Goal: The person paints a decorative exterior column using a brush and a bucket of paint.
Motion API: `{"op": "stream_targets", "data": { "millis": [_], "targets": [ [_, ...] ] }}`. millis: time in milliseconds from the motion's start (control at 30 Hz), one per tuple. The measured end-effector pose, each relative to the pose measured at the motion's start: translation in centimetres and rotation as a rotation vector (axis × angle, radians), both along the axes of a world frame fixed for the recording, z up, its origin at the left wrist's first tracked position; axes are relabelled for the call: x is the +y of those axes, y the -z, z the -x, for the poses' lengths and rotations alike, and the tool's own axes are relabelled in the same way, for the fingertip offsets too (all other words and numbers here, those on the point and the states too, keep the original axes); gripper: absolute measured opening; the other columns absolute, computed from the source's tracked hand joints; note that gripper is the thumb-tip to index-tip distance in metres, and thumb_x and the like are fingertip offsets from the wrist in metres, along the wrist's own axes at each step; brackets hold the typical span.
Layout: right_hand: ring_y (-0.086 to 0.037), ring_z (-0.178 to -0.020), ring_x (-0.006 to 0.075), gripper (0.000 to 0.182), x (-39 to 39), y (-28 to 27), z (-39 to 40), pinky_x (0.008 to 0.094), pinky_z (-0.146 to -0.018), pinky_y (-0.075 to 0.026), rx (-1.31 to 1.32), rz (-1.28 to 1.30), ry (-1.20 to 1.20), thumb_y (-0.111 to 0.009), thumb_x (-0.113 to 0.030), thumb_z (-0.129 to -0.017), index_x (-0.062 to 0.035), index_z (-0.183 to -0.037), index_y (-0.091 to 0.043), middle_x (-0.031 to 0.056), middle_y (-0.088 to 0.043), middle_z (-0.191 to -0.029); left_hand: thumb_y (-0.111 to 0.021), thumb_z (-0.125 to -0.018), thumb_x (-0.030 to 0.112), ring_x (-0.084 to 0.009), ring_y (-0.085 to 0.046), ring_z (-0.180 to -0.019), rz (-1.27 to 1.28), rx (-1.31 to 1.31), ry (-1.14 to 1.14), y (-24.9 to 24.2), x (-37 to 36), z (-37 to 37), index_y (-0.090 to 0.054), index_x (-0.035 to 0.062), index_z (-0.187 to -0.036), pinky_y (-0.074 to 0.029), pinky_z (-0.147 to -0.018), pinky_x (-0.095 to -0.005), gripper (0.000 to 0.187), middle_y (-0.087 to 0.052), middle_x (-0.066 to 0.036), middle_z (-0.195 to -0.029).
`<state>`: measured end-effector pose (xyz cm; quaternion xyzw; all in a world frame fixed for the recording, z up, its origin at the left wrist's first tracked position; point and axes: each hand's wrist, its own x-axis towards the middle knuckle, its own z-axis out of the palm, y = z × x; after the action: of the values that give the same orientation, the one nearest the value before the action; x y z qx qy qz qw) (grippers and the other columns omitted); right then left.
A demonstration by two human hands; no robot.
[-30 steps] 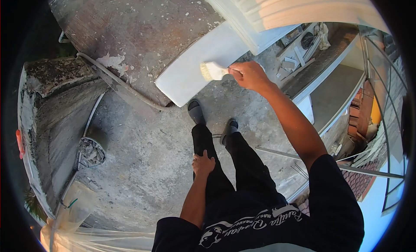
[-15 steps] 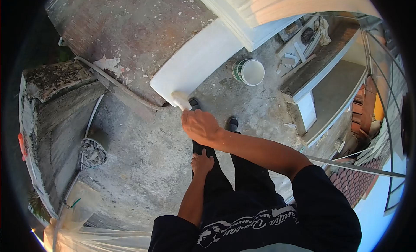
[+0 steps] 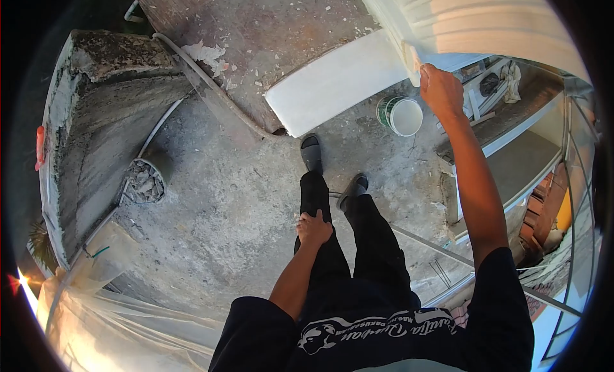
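Note:
My right hand is closed around the handle of a paintbrush, reaching up to the right. The brush is raised against the pale wall where it meets the end of the white-painted ledge; its bristles are hard to make out. My left hand hangs in front of my thigh, thumb apart and fingers loosely bent, with nothing visible in it. A paint bucket, green outside and white inside, stands on the floor below my right hand.
At the left, a bucket of rubble stands by a rough concrete wall. A grey hose runs to the ledge's near corner. Plastic sheeting hangs lower left. A metal bar crosses at the right, near a dark-topped ledge.
My right hand has moved the paintbrush from the ledge's near end up and right to the wall. My feet show farther forward, and the view has shifted.

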<state>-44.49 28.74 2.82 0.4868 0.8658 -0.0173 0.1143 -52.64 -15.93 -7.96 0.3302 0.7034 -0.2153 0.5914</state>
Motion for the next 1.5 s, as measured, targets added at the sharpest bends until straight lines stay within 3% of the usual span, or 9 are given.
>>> {"op": "stream_targets", "data": {
  "millis": [133,367,633,733,933,1067,1167,1300,1500],
  "targets": [
    [-0.072,-0.071,0.0324,0.008,-5.2,2.4,10.1,0.0392,-0.060,-0.058,0.063,0.045,-0.167,-0.058,-0.003,-0.082,0.0021,-0.082,-0.065,0.0191,-0.069,-0.074,-0.053,-0.089,0.041,-0.0518,-0.052,-0.113,-0.044,0.008,-0.044,0.0,-0.6,0.1,-0.045,0.0127,-0.138,-0.045,-0.094,-0.0522,0.058,-0.043,-0.033,-0.126],
    [-0.070,-0.065,0.0282,0.024,-22.7,0.2,21.7,0.0359,-0.050,-0.057,0.297,0.591,-0.574,-0.067,-0.002,-0.071,0.0125,-0.090,-0.065,0.0201,-0.068,-0.070,-0.052,-0.090,0.042,-0.0472,-0.053,-0.114,-0.085,0.019,-0.112,-0.1,-0.7,-0.1,-0.043,0.0131,-0.140,-0.045,-0.096,-0.0491,0.059,-0.043,-0.033,-0.129],
    [-0.064,-0.070,0.0398,0.018,-8.4,4.6,3.5,0.0477,-0.064,-0.051,0.465,0.404,-0.160,-0.058,-0.025,-0.088,-0.0116,-0.087,-0.070,0.0182,-0.065,-0.074,-0.054,-0.090,0.045,-0.0449,-0.051,-0.118,0.025,-0.028,-0.092,-0.8,0.2,0.8,-0.038,0.0184,-0.147,-0.043,-0.099,-0.0497,0.065,-0.041,-0.030,-0.133],
    [-0.066,-0.073,0.0387,0.021,-3.0,2.2,-3.4,0.0475,-0.066,-0.052,0.224,0.115,-0.094,-0.058,-0.025,-0.089,-0.0071,-0.090,-0.069,0.0172,-0.067,-0.076,-0.053,-0.090,0.045,-0.0451,-0.051,-0.119,0.039,-0.018,-0.066,-0.5,0.0,0.8,-0.038,0.0181,-0.147,-0.043,-0.100,-0.0494,0.064,-0.041,-0.029,-0.133],
    [-0.070,-0.068,0.0339,0.015,-6.7,2.9,-0.9,0.0421,-0.060,-0.056,-0.052,0.065,-0.105,-0.058,-0.010,-0.086,0.0028,-0.089,-0.064,0.0185,-0.068,-0.072,-0.053,-0.090,0.044,-0.0445,-0.050,-0.120,0.054,-0.023,-0.039,-0.3,0.0,0.7,-0.037,0.0182,-0.148,-0.041,-0.102,-0.0502,0.065,-0.041,-0.028,-0.134],
    [-0.070,-0.062,0.0279,0.026,-19.4,3.0,8.1,0.0362,-0.049,-0.056,0.113,0.197,-0.320,-0.064,-0.003,-0.075,0.0155,-0.095,-0.064,0.0219,-0.068,-0.073,-0.052,-0.089,0.041,-0.0458,-0.052,-0.118,-0.006,-0.010,-0.026,-0.4,-0.2,0.8,-0.043,0.0152,-0.142,-0.045,-0.097,-0.0496,0.060,-0.043,-0.031,-0.131],
    [-0.069,-0.067,0.0294,0.029,-24.2,1.8,11.3,0.0376,-0.054,-0.056,0.230,0.411,-0.387,-0.063,-0.005,-0.076,0.0097,-0.101,-0.064,0.0194,-0.068,-0.073,-0.052,-0.089,0.042,-0.0441,-0.050,-0.120,0.011,0.006,-0.015,-0.5,0.1,0.6,-0.041,0.0172,-0.145,-0.044,-0.099,-0.0495,0.062,-0.042,-0.030,-0.134],
    [-0.066,-0.064,0.0330,0.012,-19.8,0.8,8.5,0.0442,-0.056,-0.052,0.466,0.324,-0.194,-0.061,-0.008,-0.081,0.0004,-0.089,-0.062,0.0141,-0.064,-0.066,-0.053,-0.089,0.043,-0.0443,-0.050,-0.121,0.010,-0.004,-0.028,-1.0,0.1,0.7,-0.040,0.0181,-0.145,-0.044,-0.099,-0.0496,0.062,-0.041,-0.029,-0.135],
    [-0.071,-0.071,0.0310,0.008,-5.1,1.7,1.1,0.0392,-0.059,-0.057,-0.006,0.043,0.009,-0.061,-0.006,-0.079,0.0006,-0.080,-0.066,0.0161,-0.069,-0.074,-0.053,-0.090,0.043,-0.0461,-0.050,-0.121,0.029,0.012,0.010,-0.8,-1.0,-0.4,-0.039,0.0178,-0.146,-0.044,-0.099,-0.0494,0.063,-0.040,-0.031,-0.135]
  ]
}}
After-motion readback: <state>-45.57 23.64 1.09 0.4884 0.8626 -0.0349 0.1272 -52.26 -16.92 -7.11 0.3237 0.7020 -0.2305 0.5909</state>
